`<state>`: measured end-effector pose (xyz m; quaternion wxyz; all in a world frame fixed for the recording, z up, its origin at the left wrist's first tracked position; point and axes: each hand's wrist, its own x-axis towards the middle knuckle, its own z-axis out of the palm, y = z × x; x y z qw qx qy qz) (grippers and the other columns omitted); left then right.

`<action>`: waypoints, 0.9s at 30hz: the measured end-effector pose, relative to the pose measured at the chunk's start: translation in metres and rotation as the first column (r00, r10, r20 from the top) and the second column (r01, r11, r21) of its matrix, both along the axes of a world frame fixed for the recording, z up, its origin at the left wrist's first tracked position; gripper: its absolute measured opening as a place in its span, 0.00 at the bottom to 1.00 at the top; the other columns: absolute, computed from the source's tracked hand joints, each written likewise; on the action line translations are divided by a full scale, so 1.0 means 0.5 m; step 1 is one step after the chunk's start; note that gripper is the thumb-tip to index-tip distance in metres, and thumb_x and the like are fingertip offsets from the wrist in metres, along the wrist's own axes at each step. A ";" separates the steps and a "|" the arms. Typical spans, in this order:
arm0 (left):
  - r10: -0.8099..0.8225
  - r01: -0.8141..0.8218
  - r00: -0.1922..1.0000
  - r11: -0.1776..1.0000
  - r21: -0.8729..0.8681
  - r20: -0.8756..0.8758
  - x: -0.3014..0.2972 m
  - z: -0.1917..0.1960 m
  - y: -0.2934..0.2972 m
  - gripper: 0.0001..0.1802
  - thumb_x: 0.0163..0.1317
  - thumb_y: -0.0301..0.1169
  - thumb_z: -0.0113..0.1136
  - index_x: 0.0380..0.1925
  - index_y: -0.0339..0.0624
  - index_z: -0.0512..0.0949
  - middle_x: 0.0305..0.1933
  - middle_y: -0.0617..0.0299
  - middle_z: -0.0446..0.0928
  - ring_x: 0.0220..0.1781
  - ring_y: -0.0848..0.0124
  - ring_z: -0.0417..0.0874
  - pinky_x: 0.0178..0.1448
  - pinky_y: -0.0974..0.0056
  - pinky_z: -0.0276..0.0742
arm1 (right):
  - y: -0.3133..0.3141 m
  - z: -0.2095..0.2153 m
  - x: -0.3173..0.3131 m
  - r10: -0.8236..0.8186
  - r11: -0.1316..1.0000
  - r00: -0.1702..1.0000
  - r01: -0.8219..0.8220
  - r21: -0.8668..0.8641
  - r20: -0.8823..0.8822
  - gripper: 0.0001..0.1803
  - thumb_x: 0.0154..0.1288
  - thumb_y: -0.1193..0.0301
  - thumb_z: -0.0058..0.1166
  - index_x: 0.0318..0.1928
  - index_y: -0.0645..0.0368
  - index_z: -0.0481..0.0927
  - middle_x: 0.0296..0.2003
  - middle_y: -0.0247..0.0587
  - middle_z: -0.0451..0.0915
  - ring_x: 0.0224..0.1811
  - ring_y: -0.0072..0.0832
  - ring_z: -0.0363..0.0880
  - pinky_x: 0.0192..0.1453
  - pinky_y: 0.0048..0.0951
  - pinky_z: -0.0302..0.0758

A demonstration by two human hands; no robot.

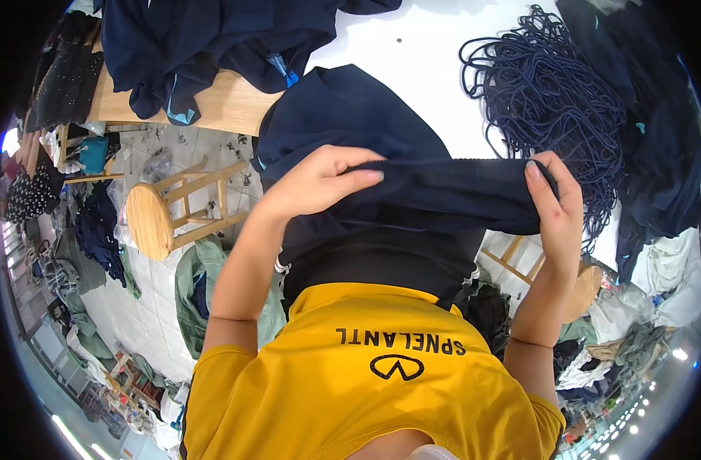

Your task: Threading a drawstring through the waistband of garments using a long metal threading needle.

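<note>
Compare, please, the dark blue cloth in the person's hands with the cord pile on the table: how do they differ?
The cloth is a broad piece of fabric, while the cord pile consists of many thin strands. The cloth is held between the left hand and right hand, its upper edge nearly straight; the cord pile lies in tangled loops, held by neither hand. Both are dark blue.
</note>
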<state>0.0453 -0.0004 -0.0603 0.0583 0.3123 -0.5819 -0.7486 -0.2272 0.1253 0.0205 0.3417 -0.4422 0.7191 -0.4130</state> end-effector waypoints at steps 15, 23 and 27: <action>-0.406 0.423 0.891 0.905 0.044 -0.206 0.008 0.045 -0.021 0.14 0.60 0.34 0.64 0.36 0.31 0.80 0.27 0.69 0.77 0.30 0.83 0.72 0.36 0.73 0.70 | 0.027 0.020 -0.012 0.210 0.954 0.974 -0.224 0.198 0.089 0.08 0.70 0.70 0.48 0.34 0.62 0.72 0.25 0.24 0.65 0.31 0.13 0.60 0.35 0.16 0.59; -0.529 0.511 0.847 0.838 -0.192 -0.049 -0.033 0.050 0.017 0.18 0.58 0.37 0.67 0.21 0.32 0.75 0.15 0.67 0.61 0.20 0.81 0.56 0.23 0.69 0.56 | 0.002 0.044 0.017 0.399 0.867 0.903 -0.429 0.254 0.160 0.16 0.56 0.73 0.63 0.42 0.60 0.70 0.29 0.28 0.71 0.34 0.15 0.66 0.39 0.17 0.66; -0.379 0.371 0.925 0.906 -0.206 0.000 -0.056 0.059 0.041 0.26 0.57 0.36 0.67 0.15 0.34 0.60 0.16 0.62 0.51 0.21 0.79 0.51 0.23 0.66 0.52 | -0.021 0.030 0.040 0.621 0.781 0.781 -0.610 0.132 -0.069 0.40 0.43 0.76 0.70 0.60 0.58 0.67 0.55 0.47 0.74 0.58 0.38 0.74 0.61 0.30 0.68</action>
